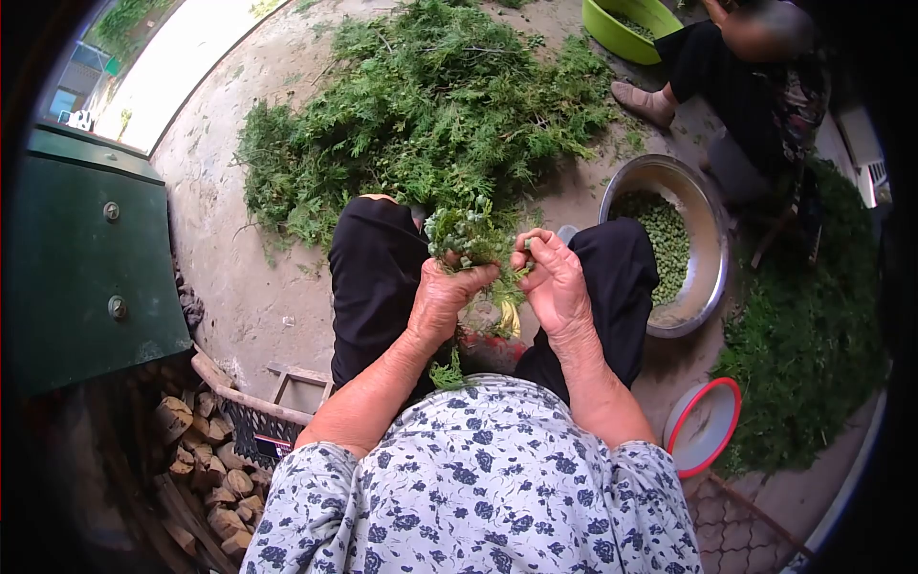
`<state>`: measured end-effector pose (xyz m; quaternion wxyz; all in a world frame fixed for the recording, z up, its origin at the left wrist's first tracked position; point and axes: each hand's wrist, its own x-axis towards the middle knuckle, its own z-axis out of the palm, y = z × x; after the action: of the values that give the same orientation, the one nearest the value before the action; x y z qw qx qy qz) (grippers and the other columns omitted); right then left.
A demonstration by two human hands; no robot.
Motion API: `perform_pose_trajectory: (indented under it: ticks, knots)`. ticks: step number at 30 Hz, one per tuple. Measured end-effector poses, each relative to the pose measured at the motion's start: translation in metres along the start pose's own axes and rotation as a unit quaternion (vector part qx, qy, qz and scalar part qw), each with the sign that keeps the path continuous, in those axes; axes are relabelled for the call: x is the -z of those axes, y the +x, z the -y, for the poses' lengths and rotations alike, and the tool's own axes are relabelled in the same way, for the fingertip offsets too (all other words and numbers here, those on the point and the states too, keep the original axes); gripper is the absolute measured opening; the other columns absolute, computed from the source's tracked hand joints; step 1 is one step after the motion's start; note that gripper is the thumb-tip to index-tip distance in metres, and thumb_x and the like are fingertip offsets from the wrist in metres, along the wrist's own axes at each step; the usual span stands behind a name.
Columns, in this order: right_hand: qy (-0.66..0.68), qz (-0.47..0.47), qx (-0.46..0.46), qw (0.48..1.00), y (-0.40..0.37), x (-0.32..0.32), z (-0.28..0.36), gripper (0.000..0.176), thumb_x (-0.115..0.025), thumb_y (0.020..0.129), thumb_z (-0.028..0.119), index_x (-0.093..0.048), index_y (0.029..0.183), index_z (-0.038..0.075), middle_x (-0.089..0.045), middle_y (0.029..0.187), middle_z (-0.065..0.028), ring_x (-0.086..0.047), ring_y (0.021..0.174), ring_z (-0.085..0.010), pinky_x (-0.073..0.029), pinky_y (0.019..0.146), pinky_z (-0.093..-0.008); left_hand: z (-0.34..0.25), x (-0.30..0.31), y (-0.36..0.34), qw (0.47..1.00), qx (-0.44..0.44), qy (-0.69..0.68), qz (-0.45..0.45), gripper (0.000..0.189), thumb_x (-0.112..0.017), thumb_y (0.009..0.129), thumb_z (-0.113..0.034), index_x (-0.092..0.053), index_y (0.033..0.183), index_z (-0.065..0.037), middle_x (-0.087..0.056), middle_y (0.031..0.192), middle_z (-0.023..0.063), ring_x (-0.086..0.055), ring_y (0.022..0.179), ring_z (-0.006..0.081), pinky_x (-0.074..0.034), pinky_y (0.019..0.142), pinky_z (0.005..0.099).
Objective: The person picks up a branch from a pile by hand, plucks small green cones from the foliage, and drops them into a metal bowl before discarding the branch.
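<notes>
My left hand [447, 295] is closed around an evergreen sprig [464, 234] with pale green cones clustered on it, held up between my knees. Just to its right, my right hand [555, 287] has thumb and forefinger pinched on a small green cone [529, 246]. Bits of green foliage show between the two hands. Beside my right knee stands a metal basin [710, 277] partly filled with many green cones [666, 239]. Ahead of my knees a large heap of cut evergreen branches [411, 115] lies on the concrete floor.
Another person [746, 105] sits at the upper right near a lime-green tub [598, 24]. A red-rimmed white bucket [703, 428] and a second branch pile [803, 335] lie right. On the left are a dark green cabinet [100, 258], split firewood [210, 469] and a black crate [251, 419].
</notes>
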<state>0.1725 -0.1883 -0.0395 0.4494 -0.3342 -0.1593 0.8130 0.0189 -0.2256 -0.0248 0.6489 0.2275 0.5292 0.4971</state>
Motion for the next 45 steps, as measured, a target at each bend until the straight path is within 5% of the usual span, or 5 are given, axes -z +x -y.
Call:
perform_pose_trajectory:
  ticks: [22, 27, 34, 38, 45]
  knots:
    - [-0.179, -0.068, 0.048, 0.980, 0.008, 0.000, -0.017, 0.007, -0.061, 0.084, 0.010, -0.060, 0.089, 0.005, -0.057, 0.071, 0.0042, -0.050, 0.055, -0.0015, -0.036, 0.045, -0.0153, 0.007, 0.001, 0.004, 0.997, -0.011, 0.059, -0.039, 0.015, -0.068, 0.073, -0.011, -0.064, 0.086, -0.006, -0.056, 0.069, -0.0063, -0.042, 0.054, 0.0021, -0.032, 0.048, 0.0204]
    - [-0.359, -0.168, 0.236, 0.887, 0.018, 0.002, -0.030, 0.007, -0.058, 0.085, 0.007, -0.058, 0.089, 0.002, -0.054, 0.067, 0.0022, -0.050, 0.055, -0.0037, -0.039, 0.045, -0.0181, 0.010, -0.002, 0.004, 0.997, -0.033, 0.054, -0.050, 0.015, -0.068, 0.073, -0.010, -0.064, 0.086, -0.006, -0.057, 0.070, -0.0060, -0.045, 0.057, 0.0031, -0.036, 0.051, 0.0212]
    - [-0.073, -0.068, 0.103, 0.990, 0.011, -0.006, -0.005, 0.009, -0.055, 0.086, 0.007, -0.057, 0.093, 0.001, -0.055, 0.070, -0.0019, -0.049, 0.055, -0.0045, -0.039, 0.047, -0.0173, 0.010, 0.002, 0.006, 0.998, -0.018, 0.022, -0.051, 0.015, -0.066, 0.074, -0.008, -0.064, 0.088, -0.004, -0.061, 0.077, -0.0031, -0.050, 0.065, 0.0047, -0.040, 0.058, 0.0226]
    - [-0.170, 0.012, 0.075, 0.983, 0.006, 0.000, -0.005, 0.013, -0.057, 0.085, 0.007, -0.059, 0.095, 0.000, -0.056, 0.078, -0.0038, -0.051, 0.058, -0.0059, -0.041, 0.050, -0.0186, 0.005, 0.001, 0.003, 0.998, -0.016, 0.035, -0.044, 0.016, -0.066, 0.074, -0.008, -0.064, 0.089, -0.004, -0.062, 0.078, -0.0025, -0.051, 0.068, 0.0048, -0.042, 0.062, 0.0231]
    - [-0.495, -0.004, 0.243, 0.834, 0.007, -0.005, -0.014, 0.016, -0.064, 0.076, 0.005, -0.064, 0.091, 0.003, -0.058, 0.080, -0.0064, -0.057, 0.070, -0.0155, -0.045, 0.063, -0.0259, 0.005, 0.001, 0.002, 0.993, -0.017, 0.108, -0.034, 0.019, -0.066, 0.075, -0.009, -0.064, 0.092, -0.001, -0.063, 0.081, -0.0015, -0.052, 0.072, 0.0051, -0.043, 0.065, 0.0239]
